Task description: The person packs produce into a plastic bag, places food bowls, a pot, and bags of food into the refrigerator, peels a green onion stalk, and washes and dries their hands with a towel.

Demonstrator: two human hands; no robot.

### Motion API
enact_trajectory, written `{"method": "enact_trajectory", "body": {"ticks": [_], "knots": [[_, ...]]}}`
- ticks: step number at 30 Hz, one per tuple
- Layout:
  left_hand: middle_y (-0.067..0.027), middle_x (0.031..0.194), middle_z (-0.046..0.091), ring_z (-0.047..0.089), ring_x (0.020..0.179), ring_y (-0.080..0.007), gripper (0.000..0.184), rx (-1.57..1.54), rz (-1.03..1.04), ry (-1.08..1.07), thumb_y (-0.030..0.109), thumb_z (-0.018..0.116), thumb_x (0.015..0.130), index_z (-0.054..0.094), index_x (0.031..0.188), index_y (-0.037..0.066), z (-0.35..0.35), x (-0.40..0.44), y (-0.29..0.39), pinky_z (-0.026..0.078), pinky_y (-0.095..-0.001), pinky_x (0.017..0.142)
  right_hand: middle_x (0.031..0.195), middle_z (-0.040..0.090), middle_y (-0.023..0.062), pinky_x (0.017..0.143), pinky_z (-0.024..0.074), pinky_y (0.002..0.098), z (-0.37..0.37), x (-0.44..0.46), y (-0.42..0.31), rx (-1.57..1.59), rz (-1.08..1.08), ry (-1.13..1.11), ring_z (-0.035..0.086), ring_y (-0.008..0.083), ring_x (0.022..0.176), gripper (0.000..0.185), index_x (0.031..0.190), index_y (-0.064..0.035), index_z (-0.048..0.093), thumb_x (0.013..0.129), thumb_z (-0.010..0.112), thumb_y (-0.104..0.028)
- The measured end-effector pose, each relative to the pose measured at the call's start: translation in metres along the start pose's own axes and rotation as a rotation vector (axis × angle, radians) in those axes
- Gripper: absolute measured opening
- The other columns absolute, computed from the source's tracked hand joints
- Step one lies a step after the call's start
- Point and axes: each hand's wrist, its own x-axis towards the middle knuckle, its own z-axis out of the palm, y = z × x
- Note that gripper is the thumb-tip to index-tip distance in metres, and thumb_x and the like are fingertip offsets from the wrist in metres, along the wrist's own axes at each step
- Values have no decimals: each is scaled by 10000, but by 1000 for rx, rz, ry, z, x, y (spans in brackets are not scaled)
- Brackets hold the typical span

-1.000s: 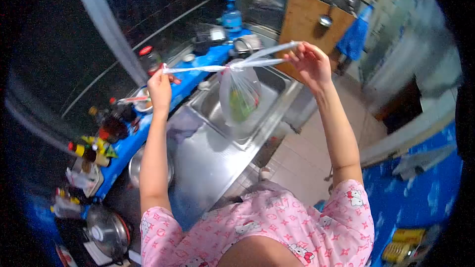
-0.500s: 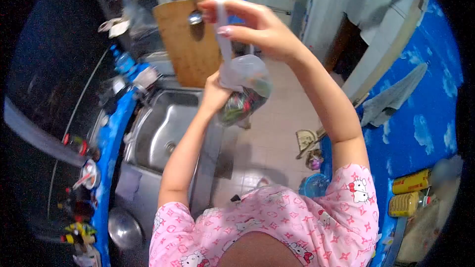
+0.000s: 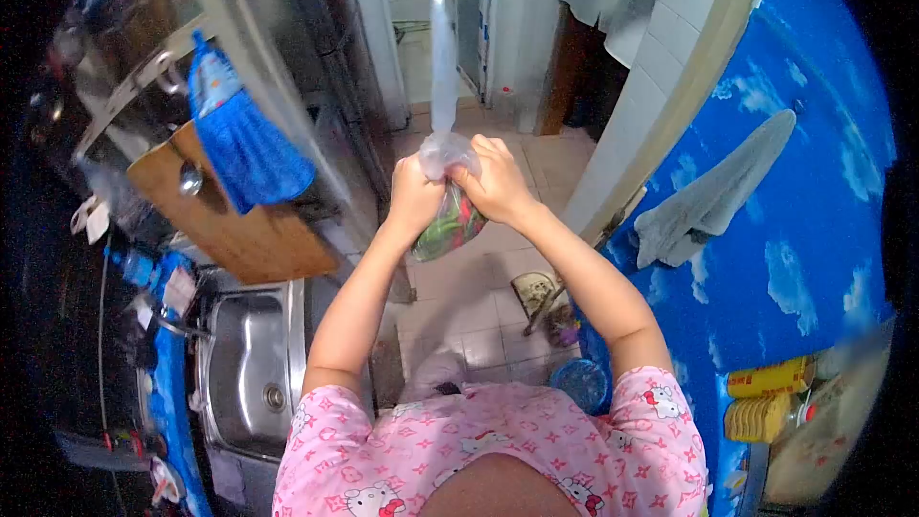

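A clear plastic bag [image 3: 446, 236] with green and red contents, perhaps vegetables, hangs in front of me at arm's length. My left hand [image 3: 415, 195] is closed around its neck from the left. From the right, my right hand [image 3: 497, 182] also grips the neck, thumb pressed against the gathered plastic. One long whitish strip of the bag stands straight up above both hands. What exactly the contents are, I cannot make out through the plastic and fingers.
To the left are a steel sink [image 3: 246, 364], a wooden board [image 3: 230, 220] with a ladle [image 3: 190, 178], and a hanging blue towel [image 3: 254, 148]. A grey cloth [image 3: 713, 191] hangs on the blue wall at right. A dustpan [image 3: 533, 294] and blue basin [image 3: 581, 385] are on the tiled floor.
My right hand has come down from the bag's raised handle to its neck, beside my left hand. The view has turned right, shifting the sink and board leftward.
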Motion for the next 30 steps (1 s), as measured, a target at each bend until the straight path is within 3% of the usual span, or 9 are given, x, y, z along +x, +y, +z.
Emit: {"method": "enact_trajectory", "body": {"ticks": [9, 12, 13, 15, 18, 21, 22, 26, 30], "knots": [[-211, 773, 596, 592, 736, -361, 137, 114, -81, -85, 104, 521, 761, 578, 822, -4, 55, 153, -132, 449, -408, 631, 794, 599, 200, 767, 381, 421, 37, 107, 174, 98, 122, 45, 539, 356, 848, 349, 885, -35, 615, 883, 404, -312], [-92, 828, 633, 599, 751, -191, 229, -167, -186, -238, 91, 594, 768, 560, 982, 17, 63, 224, -191, 457, -280, 692, 718, 611, 187, 660, 435, 409, 36, 163, 250, 140, 339, -54, 590, 346, 729, 334, 847, -5, 614, 883, 417, -272], [-58, 945, 605, 565, 845, -145, 481, -385, -343, -374, 100, 652, 757, 444, 1186, 40, 56, 246, -204, 445, -262, 764, 690, 615, 177, 614, 454, 400, 37, 177, 271, 160, 436, -108, 608, 334, 680, 324, 833, 5, 614, 882, 423, -253], [-108, 1047, 586, 564, 929, -166, 624, -673, -409, -480, 149, 657, 756, 343, 1283, 38, 36, 284, -234, 446, -281, 809, 610, 602, 95, 484, 440, 309, 43, 203, 307, 616, 581, 68, 596, 159, 555, 190, 809, 11, 612, 836, 488, -130], [-138, 1160, 536, 539, 1024, -179, 660, -1150, -534, -396, 208, 647, 767, 315, 1308, 27, 31, 322, -297, 447, -297, 851, 556, 526, 34, 455, 407, 301, 49, 238, 348, 392, 300, 51, 514, 148, 491, 175, 787, -7, 601, 831, 507, -147], [-141, 1223, 495, 499, 1101, -210, 672, -900, -675, -206, 259, 631, 776, 306, 1314, 22, 35, 316, -377, 406, -326, 927, 638, 545, 58, 453, 397, 285, 90, 277, 401, 721, 607, 195, 519, 141, 502, 343, 804, -20, 592, 885, 431, -311], [-102, 1264, 465, 432, 1172, -185, 647, -567, -669, -238, 237, 640, 775, 342, 1314, 40, 34, 317, -385, 338, -314, 983, 850, 575, 69, 707, 423, 297, 93, 295, 406, 923, 871, 132, 527, 142, 785, 294, 876, 20, 580, 864, 496, -261], [-178, 1304, 397, 418, 1171, -230, 777, -3, -552, -353, 248, 644, 737, 240, 1360, 20, 12, 327, -401, 312, -325, 984, 848, 560, 100, 718, 431, 324, 168, 365, 450, 626, 287, -101, 526, 174, 781, 296, 884, 7, 583, 848, 501, -275], [-120, 946, 587, 542, 918, -251, 437, 198, -401, -111, 300, 705, 663, 554, 971, 29, 10, 361, -381, 409, -351, 843, 922, 606, 203, 724, 468, 418, 206, 431, 421, 262, -199, -477, 600, 313, 762, 405, 949, 11, 590, 816, 542, -369]]}}
